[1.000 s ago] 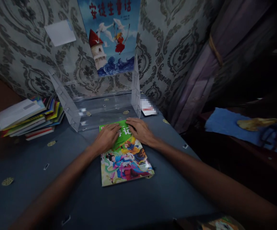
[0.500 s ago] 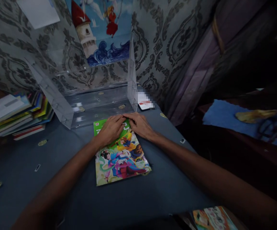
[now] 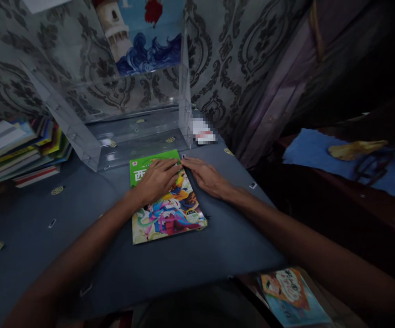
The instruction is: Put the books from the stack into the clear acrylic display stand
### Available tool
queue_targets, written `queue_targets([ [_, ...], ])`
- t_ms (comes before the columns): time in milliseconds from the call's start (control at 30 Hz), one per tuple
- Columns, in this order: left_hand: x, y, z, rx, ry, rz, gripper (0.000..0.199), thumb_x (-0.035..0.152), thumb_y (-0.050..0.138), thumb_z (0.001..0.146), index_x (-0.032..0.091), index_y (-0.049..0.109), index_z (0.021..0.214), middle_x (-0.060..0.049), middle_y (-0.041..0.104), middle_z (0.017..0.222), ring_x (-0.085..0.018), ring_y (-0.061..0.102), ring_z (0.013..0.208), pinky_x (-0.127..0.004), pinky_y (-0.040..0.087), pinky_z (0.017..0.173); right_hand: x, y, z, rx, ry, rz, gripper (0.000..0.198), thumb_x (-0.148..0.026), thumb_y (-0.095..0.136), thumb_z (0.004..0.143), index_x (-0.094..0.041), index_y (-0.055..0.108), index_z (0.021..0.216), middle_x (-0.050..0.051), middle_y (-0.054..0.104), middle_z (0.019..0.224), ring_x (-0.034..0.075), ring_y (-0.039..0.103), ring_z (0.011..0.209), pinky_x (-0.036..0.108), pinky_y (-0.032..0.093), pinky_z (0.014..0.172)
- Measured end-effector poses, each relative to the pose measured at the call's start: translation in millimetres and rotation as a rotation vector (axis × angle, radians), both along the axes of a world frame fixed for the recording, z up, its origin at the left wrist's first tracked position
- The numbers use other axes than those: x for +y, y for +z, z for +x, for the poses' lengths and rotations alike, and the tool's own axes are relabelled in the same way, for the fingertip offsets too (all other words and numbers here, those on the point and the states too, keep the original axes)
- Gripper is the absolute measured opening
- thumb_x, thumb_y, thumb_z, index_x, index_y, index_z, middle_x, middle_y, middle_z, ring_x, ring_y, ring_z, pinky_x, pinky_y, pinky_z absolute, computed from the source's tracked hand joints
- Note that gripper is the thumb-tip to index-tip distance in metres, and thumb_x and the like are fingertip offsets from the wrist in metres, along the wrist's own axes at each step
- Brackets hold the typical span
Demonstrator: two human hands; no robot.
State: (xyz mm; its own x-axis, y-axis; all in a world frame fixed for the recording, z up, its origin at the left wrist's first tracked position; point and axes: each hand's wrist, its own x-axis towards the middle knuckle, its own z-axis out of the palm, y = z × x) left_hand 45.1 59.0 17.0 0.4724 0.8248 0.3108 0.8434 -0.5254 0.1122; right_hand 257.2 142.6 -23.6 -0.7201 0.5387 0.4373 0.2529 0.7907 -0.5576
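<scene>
A dark table (image 3: 176, 264) meets patterned wallpaper (image 3: 214, 59). On it lies the book (image 3: 170, 221); the left hand (image 3: 158, 180) rests flattened over it, the right hand (image 3: 207, 175), loosely extended (neither gripping), by its edge.

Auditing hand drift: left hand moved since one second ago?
Yes. The left hand has shifted right across the book, judged against the clear rack.

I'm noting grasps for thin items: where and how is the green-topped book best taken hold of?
Probably take the book by its near edge, from the near side, pinching cover and underside together: it lies flat with that edge uncovered, while the far edge is close to the clear stand.
</scene>
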Motion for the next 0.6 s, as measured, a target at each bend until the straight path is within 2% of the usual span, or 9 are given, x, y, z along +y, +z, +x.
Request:
queue_targets([
  [167,-3.0,3.0,4.6,0.060,0.040,-0.013,0.037,0.027,0.041,0.104,0.015,0.060,0.135,-0.017,0.060,0.143,-0.029,0.056,0.134,-0.051,0.042,0.112,0.2,-1.1,2.0,-0.023,0.006,0.022,0.052,-0.013,0.040,0.096,-0.023,0.057,0.144,0.009,0.063,0.143,0.026,0.053,0.139,0.054,0.043,0.116],
  [267,-17.8,6.4,9.3,0.037,-0.024,-0.013,0.036,0.028,0.041,0.105,0.017,0.060,0.134,-0.016,0.061,0.141,-0.027,0.056,0.134,-0.049,0.044,0.111,-10.0,-3.6,12.7,-0.030,0.016,0.035,0.052,-0.015,0.040,0.097,-0.022,0.054,0.146,0.011,0.061,0.145,0.027,0.053,0.139,0.055,0.042,0.116],
  [400,-38.8,9.7,15.5,0.036,-0.119,-0.018,0.036,0.031,0.040,0.106,0.017,0.060,0.133,-0.015,0.060,0.142,-0.026,0.054,0.135,-0.048,0.045,0.110,-27.4,-5.4,27.5,-0.035,0.042,0.037,0.050,-0.017,0.039,0.099,-0.028,0.054,0.146,0.008,0.062,0.145,0.026,0.052,0.140,0.056,0.042,0.116],
  [600,-44.2,9.8,19.2,0.028,-0.086,-0.032,0.035,0.030,0.041,0.106,0.017,0.059,0.133,-0.016,0.059,0.142,-0.028,0.052,0.137,-0.051,0.043,0.111,-34.4,0.3,28.1,-0.043,0.047,0.004,0.048,-0.016,0.040,0.098,-0.025,0.058,0.142,0.010,0.063,0.143,0.028,0.052,0.139,0.056,0.043,0.115],
])
